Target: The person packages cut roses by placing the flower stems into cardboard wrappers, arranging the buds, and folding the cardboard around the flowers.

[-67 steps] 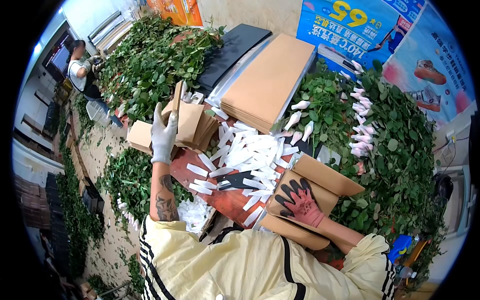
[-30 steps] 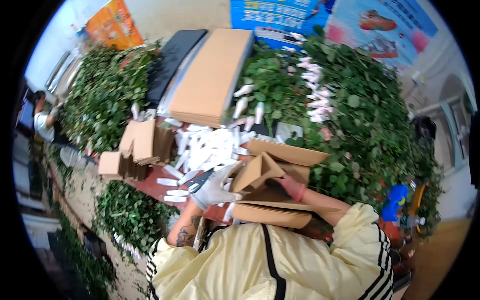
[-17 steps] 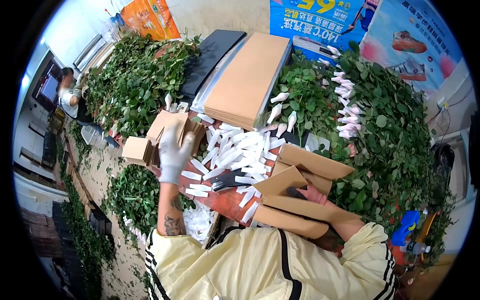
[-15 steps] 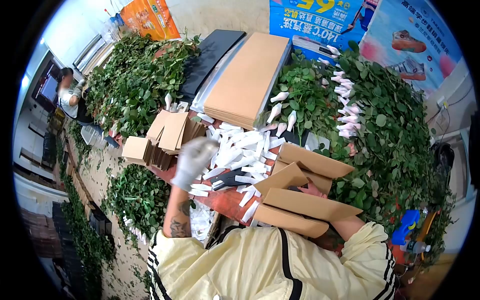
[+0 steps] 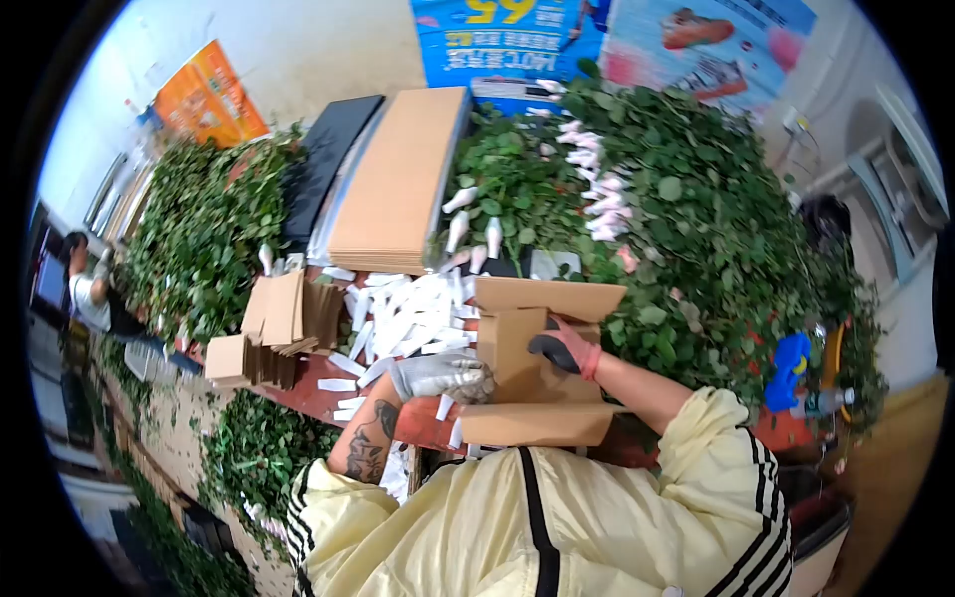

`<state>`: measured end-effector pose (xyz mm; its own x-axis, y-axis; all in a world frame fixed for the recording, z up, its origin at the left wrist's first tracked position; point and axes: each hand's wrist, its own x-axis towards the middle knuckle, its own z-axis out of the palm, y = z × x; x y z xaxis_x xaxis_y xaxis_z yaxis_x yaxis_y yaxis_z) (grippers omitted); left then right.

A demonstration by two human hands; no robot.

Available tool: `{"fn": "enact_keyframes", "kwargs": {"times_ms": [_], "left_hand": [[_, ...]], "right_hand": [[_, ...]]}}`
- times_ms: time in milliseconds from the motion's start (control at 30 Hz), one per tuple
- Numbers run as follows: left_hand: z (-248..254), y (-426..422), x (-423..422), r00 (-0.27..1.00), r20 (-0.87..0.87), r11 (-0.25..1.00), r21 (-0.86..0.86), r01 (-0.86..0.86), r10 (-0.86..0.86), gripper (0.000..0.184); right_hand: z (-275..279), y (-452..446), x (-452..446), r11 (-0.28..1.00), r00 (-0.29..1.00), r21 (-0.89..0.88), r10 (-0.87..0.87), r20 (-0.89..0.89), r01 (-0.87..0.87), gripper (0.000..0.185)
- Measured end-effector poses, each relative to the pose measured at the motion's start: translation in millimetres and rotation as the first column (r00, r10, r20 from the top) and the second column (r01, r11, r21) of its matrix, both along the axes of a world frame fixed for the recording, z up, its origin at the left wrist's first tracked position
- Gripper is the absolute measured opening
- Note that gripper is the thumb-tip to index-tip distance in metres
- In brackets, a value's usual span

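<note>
An unfolded cardboard box [image 5: 537,424] stands in front of my body with its long flaps spread. My left hand [image 5: 443,378], in a whitish-grey glove, is at the box's left end, its fingers curled against the edge; the fingertips are hidden. Inside the box's right end is my right hand [image 5: 567,348], in a red glove with dark fingers, bent around the cardboard there. White paper-like strips [image 5: 413,313] lie in a loose heap beyond my left hand.
Small cardboard pieces [image 5: 279,308] stand stacked at the left. Behind are large flat cardboard sheets [image 5: 398,179] and a black panel [image 5: 333,159]. Leafy stems [image 5: 686,209] with white-sleeved flower heads [image 5: 602,204] cover the right. A blue tool [image 5: 789,370] lies far right. Another person [image 5: 90,298] is at far left.
My left hand has come down and right, from above the white strips to the box's left end. My right hand, earlier mostly hidden by the flap, now shows. The box has turned and the view has shifted.
</note>
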<state>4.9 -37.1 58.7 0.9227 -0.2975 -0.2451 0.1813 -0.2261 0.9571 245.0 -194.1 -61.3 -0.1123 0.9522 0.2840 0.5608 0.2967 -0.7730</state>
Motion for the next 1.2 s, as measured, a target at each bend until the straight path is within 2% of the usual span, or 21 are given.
{"fn": "enact_keyframes", "kwargs": {"times_ms": [67, 100, 133, 200, 233, 300, 333, 400, 500, 533, 567, 600, 667, 700, 767, 833, 900, 967, 1000, 1133, 1200], "left_hand": [[0, -3, 8, 0.994, -0.054, 0.993, 0.053, 0.103, -0.100, 0.078], [-2, -6, 14, 0.983, -0.096, 0.981, 0.101, 0.164, -0.155, 0.079], [-6, -12, 18, 0.967, -0.145, 0.960, 0.159, 0.230, -0.208, 0.081], [-33, -15, 26, 0.934, -0.191, 0.885, 0.307, 0.349, -0.302, 0.093], [-23, -20, 30, 0.897, -0.360, 0.913, 0.216, 0.347, -0.256, 0.087], [-22, -33, 22, 0.973, 0.068, 0.881, 0.442, 0.167, -0.219, 0.067], [-15, -44, 20, 0.974, 0.061, 0.887, 0.428, 0.173, -0.219, 0.067], [-3, -72, 18, 0.998, 0.026, 0.633, 0.774, 0.018, -0.060, 0.047], [-14, -87, 21, 0.997, -0.054, 0.542, 0.840, 0.012, 0.061, 0.036], [-25, -88, 16, 0.995, 0.060, 0.544, 0.834, -0.096, 0.085, 0.033], [-25, -87, 16, 0.995, 0.059, 0.545, 0.833, -0.094, 0.082, 0.033], [-24, -83, 18, 0.999, 0.010, 0.559, 0.828, -0.036, 0.049, 0.031], [-15, -74, 20, 1.000, -0.027, 0.564, 0.826, 0.016, 0.012, 0.030], [-5, -68, 18, 0.999, -0.034, 0.626, 0.778, 0.052, -0.042, 0.029], [2, -65, 16, 0.995, -0.025, 0.683, 0.726, 0.084, -0.096, 0.029], [-2, -71, 9, 0.999, -0.030, 0.615, 0.788, 0.000, 0.038, 0.031], [-15, -81, 5, 0.995, 0.017, 0.579, 0.812, -0.071, 0.098, 0.029], [-17, -89, 1, 0.977, 0.150, 0.438, 0.876, -0.202, 0.150, 0.026], [-18, -91, -1, 0.964, 0.217, 0.402, 0.877, -0.262, 0.156, 0.023], [-19, -88, -1, 0.959, 0.254, 0.406, 0.869, -0.283, 0.125, 0.023], [-34, -79, 0, 0.946, 0.322, 0.508, 0.812, -0.289, 0.023, 0.025]], "right_hand": [[50, -3, -22, 0.954, 0.959, -0.143, -0.276, -0.067, 0.265, 0.021], [70, -5, -29, 0.874, 0.874, -0.038, -0.481, 0.066, 0.484, 0.026], [77, -11, -15, 0.889, 0.883, -0.072, -0.434, 0.179, 0.451, 0.037], [120, -21, -5, 0.895, 0.917, -0.333, -0.364, -0.164, 0.296, 0.051], [165, -27, -13, 0.880, 0.724, -0.464, -0.382, -0.574, 0.097, 0.054], [192, -42, -18, 0.876, 0.616, -0.482, -0.381, -0.689, 0.002, 0.051], [181, -48, -11, 0.827, 0.624, -0.558, -0.401, -0.670, -0.067, 0.049], [178, -55, -20, 0.764, 0.587, -0.636, -0.466, -0.662, -0.111, 0.049], [147, -59, -16, 0.674, 0.492, -0.687, -0.515, -0.702, -0.273, 0.046], [144, -55, -16, 0.653, 0.464, -0.702, -0.547, -0.697, -0.284, 0.044], [140, -52, -16, 0.635, 0.435, -0.714, -0.576, -0.692, -0.294, 0.042], [124, -47, -14, 0.661, 0.342, -0.693, -0.605, -0.719, -0.287, 0.037], [88, -38, -11, 0.651, 0.279, -0.699, -0.640, -0.715, -0.297, 0.035], [70, -35, -8, 0.634, 0.218, -0.707, -0.677, -0.703, -0.314, 0.034], [44, -33, -4, 0.641, 0.272, -0.716, -0.662, -0.698, -0.277, 0.031], [28, -28, 3, 0.591, 0.691, -0.806, -0.587, -0.422, 0.009, 0.030], [-4, -27, 17, 0.823, 0.952, -0.563, -0.226, -0.207, 0.073, 0.030], [11, -18, 6, 0.647, 0.858, -0.590, -0.485, 0.169, 0.482, 0.032], [22, -16, 1, 0.614, 0.823, -0.555, -0.481, 0.300, 0.561, 0.035], [48, -5, -28, 0.592, 0.826, -0.581, -0.461, 0.326, 0.559, 0.041], [51, -1, -31, 0.550, 0.827, -0.625, -0.455, 0.331, 0.553, 0.040]]}}
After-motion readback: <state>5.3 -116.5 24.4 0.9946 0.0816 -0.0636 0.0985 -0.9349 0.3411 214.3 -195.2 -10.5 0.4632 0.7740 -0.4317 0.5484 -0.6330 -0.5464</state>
